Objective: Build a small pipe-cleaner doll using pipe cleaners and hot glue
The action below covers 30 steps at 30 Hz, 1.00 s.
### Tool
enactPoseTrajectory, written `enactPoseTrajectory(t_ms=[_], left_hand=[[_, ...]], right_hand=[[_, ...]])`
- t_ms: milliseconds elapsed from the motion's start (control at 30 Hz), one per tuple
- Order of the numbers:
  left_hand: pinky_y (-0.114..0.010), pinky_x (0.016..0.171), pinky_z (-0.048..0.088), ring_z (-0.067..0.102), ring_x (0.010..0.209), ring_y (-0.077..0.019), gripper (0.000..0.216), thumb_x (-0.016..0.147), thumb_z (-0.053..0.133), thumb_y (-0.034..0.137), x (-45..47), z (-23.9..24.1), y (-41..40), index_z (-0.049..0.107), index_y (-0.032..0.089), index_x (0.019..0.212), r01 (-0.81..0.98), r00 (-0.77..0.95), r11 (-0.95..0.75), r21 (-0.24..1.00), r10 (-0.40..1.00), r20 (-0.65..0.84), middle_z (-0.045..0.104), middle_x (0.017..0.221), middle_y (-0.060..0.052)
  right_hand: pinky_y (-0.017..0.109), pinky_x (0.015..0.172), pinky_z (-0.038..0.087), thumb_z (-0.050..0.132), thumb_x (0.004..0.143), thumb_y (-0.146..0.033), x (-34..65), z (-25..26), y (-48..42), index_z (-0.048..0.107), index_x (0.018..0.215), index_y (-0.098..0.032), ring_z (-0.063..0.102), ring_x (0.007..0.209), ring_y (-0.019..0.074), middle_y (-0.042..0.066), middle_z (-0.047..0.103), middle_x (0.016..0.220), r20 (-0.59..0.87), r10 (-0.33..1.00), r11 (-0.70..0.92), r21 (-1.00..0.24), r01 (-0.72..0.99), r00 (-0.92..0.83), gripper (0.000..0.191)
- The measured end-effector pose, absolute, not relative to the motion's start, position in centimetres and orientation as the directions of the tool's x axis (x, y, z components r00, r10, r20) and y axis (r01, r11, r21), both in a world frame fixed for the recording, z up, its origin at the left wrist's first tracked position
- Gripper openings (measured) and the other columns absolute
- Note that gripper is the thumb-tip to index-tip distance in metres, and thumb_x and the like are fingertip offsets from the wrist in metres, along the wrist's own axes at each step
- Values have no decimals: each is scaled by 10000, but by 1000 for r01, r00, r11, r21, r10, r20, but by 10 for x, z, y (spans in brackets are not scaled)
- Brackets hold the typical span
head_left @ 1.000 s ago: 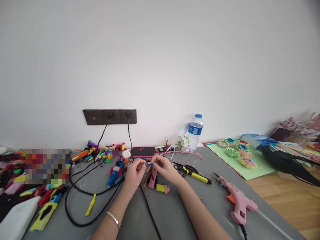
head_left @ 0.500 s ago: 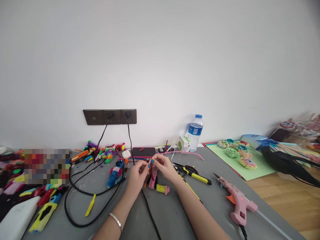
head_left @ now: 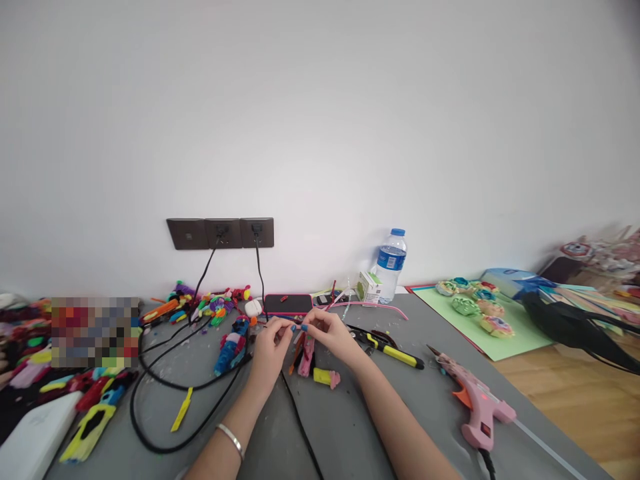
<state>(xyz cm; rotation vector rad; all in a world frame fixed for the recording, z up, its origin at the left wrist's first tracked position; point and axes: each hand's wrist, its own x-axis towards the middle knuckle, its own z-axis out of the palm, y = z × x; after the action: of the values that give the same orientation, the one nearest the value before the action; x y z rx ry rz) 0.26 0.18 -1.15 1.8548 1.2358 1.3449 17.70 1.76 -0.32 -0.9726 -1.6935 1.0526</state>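
Note:
My left hand (head_left: 274,340) is closed in a pinch, thumb against fingertip, over the middle of the table. My right hand (head_left: 324,333) pinches beside it, fingertips a short gap apart. A thin pinkish strand (head_left: 299,327), possibly a pipe cleaner, runs between the two pinches; most of it is hidden by my fingers. Just below lie a pink fuzzy piece (head_left: 306,362) and a yellow fuzzy roll with a pink end (head_left: 326,378). Left of my left hand rests a blue fuzzy figure (head_left: 231,348).
A pink glue gun (head_left: 481,407) lies at right, near a yellow-and-black cutter (head_left: 397,354). Behind my hands are a phone (head_left: 287,305) and a water bottle (head_left: 391,263). A black cable (head_left: 165,452) loops at left. Paper flowers (head_left: 465,305) lie on green paper (head_left: 520,343).
My fingertips have moved slightly apart, my left hand shifting a little to the left, and the thin strand now shows between them. Things on the table have stayed put.

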Motion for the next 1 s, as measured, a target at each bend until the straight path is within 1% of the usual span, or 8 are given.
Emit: enactPoseTrajectory(t_ms=[167,367,500,600,700,900,1000], left_hand=[[-273,637,437,594,709,-179,205,881,489,271,1,-11,2,668,190,820,404,117,-470,785,877,466,648,791,-46],[-271,640,440,603,716,-178,186,871,499,252,0,-10,3,664,187,818,414,119,-457,787,885,451,660,810,-46],[-269,636,447,603,702,-175,186,868,505,258,-1,-9,2,670,185,822,411,111,-460,787,882,458,664,808,-46],[-270,632,451,608,714,-180,195,872,502,269,-2,-8,2,671,186,826,407,109,-463,788,881,461,671,816,-53],[-271,631,451,604,712,-180,196,870,504,276,-2,-7,1,671,189,819,409,108,-466,785,879,465,669,819,-54],[-256,586,427,545,627,-155,196,862,518,281,-1,-3,0,652,190,751,421,88,-479,770,867,491,618,726,-34],[-255,584,429,553,632,-154,183,845,534,268,1,-3,-1,652,190,728,421,118,-492,762,862,492,635,740,-39]], right_hand=[[264,613,394,628,834,-474,177,-5,18,625,765,-179,494,651,138,16,573,764,287,900,359,-915,183,-329,303],[258,608,362,571,882,-396,177,-6,18,589,759,-178,454,648,134,-3,517,735,290,878,403,-877,262,-381,251],[269,677,377,541,908,-377,177,-1,14,582,775,-183,484,717,148,2,526,769,333,850,466,-836,290,-408,238],[276,709,390,541,912,-374,177,2,12,588,816,-186,503,756,157,10,546,797,335,841,470,-841,267,-426,216],[276,709,397,542,910,-385,176,1,12,580,817,-184,502,748,156,9,556,787,317,848,439,-870,226,-425,225],[256,625,377,580,861,-495,173,-4,16,557,781,-181,463,644,132,-11,525,708,268,895,321,-942,98,-358,326],[253,597,374,595,836,-532,174,-6,19,573,787,-178,461,619,130,-10,529,685,253,913,290,-954,72,-321,358]])
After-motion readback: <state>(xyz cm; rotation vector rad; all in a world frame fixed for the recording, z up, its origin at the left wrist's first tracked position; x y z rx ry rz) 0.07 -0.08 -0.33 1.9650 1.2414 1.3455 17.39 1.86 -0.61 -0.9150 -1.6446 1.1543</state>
